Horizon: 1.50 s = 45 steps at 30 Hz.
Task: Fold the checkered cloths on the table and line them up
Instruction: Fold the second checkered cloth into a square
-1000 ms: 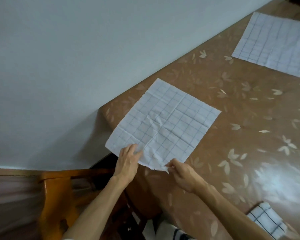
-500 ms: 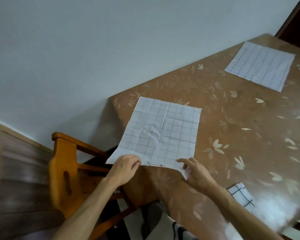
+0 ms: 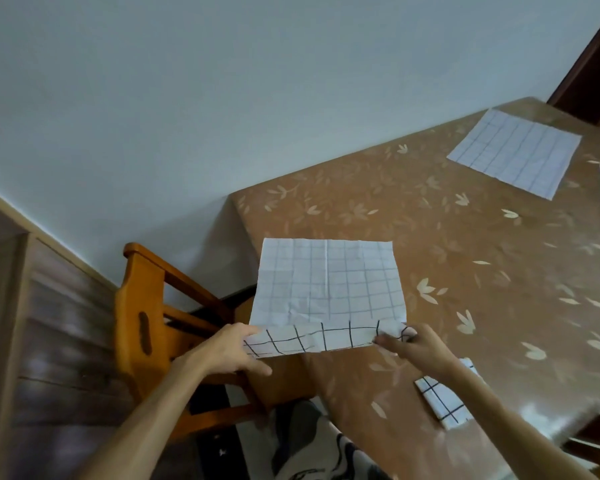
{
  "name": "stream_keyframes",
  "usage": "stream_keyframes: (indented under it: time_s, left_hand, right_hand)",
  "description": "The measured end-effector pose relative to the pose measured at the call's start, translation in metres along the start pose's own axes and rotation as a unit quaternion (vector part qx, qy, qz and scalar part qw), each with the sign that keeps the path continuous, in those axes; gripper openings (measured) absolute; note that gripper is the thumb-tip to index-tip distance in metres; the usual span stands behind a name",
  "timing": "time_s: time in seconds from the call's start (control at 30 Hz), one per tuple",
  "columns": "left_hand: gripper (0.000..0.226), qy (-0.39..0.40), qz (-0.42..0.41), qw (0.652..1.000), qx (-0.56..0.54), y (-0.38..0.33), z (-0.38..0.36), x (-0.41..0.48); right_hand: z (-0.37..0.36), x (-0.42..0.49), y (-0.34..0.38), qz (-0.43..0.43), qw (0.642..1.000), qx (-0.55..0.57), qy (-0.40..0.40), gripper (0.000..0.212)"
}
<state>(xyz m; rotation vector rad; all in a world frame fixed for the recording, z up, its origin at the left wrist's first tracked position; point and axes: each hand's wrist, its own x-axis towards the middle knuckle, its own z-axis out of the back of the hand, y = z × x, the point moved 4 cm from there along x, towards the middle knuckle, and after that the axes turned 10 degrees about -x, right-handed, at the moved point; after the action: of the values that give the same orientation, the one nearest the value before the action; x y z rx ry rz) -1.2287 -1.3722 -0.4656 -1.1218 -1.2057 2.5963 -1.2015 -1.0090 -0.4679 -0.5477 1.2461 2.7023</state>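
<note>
Half a second ago the checkered cloth (image 3: 326,282) lay flat at the near-left corner of the worktop (image 3: 465,271). Now we have lifted its near edge and turned it over, bold grid showing, so the first fold has begun. Our left grip (image 3: 236,351) pinches the near-left corner and our right grip (image 3: 413,346) the near-right one, fingers closed on fabric, though blur hides the right's detail.
</note>
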Motion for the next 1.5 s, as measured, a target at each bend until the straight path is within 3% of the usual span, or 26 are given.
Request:
stream_keyframes:
  time_s: [0.07,0.1,0.17,0.23,0.27,0.37,0.5,0.6,0.67,0.73,0.83,1.03,1.13,1.3,1.5]
  left_hand:
    - [0.043,-0.003,0.022,1.0,-0.001,0.012,0.002,-0.004]
    - [0.03,-0.007,0.026,1.0,-0.016,0.016,0.002,-0.006]
    - [0.019,-0.012,0.017,0.997,-0.075,0.02,0.002,-0.007]
    - [0.024,-0.034,0.007,0.985,-0.166,0.02,0.003,-0.007]
    - [0.025,-0.047,0.008,0.976,-0.211,0.019,0.003,-0.007]
    - [0.021,-0.084,0.022,0.959,-0.272,0.012,0.0,0.001]
    - [0.023,-0.16,0.008,0.954,-0.252,0.006,0.001,0.022]
    - [0.021,-0.226,0.01,0.938,-0.263,-0.001,0.004,0.036]
    - [0.016,-0.243,0.023,0.925,-0.29,-0.003,0.004,0.044]
    - [0.026,-0.229,0.041,0.918,-0.321,0.001,0.001,0.052]
    - [0.058,-0.207,0.065,0.921,-0.324,0.015,-0.005,0.056]
    - [0.086,-0.176,0.141,0.929,-0.293,0.05,-0.022,0.049]
    - [0.095,-0.157,0.137,0.923,-0.324,0.057,-0.027,0.049]
    - [0.066,-0.145,0.111,0.93,-0.319,0.047,-0.029,0.055]
    - [0.041,-0.215,0.072,0.926,-0.302,0.034,-0.023,0.065]
  right_hand:
    - [0.006,-0.001,-0.013,-0.022,0.999,0.032,0.002,0.051]
    - [0.009,-0.003,-0.015,-0.033,0.999,0.043,0.005,0.05]
    - [0.016,-0.005,-0.013,-0.031,0.998,0.047,0.006,0.025]
    - [0.023,-0.003,-0.018,-0.038,0.997,0.065,0.0,0.018]
    - [0.025,0.001,-0.023,-0.041,0.997,0.064,-0.011,0.025]
    - [0.031,0.012,-0.033,-0.04,0.997,0.048,-0.033,0.071]
    - [0.036,0.021,-0.022,-0.04,0.994,0.091,-0.05,0.041]
    - [0.03,0.032,-0.038,-0.044,0.994,0.095,-0.008,0.04]
    - [0.02,0.039,-0.064,-0.08,0.994,0.079,0.014,0.052]
    - [0.013,0.043,-0.082,-0.135,0.991,0.023,-0.009,0.061]
    - [0.009,0.047,-0.093,-0.191,0.979,0.009,-0.068,0.035]
    - [0.0,0.055,-0.101,-0.234,0.958,0.095,-0.139,0.009]
    - [0.0,0.055,-0.105,-0.25,0.938,0.168,-0.17,0.008]
    - [-0.002,0.053,-0.113,-0.279,0.913,0.224,-0.197,0.009]
    - [0.006,0.058,-0.119,-0.264,0.928,0.169,-0.202,0.01]
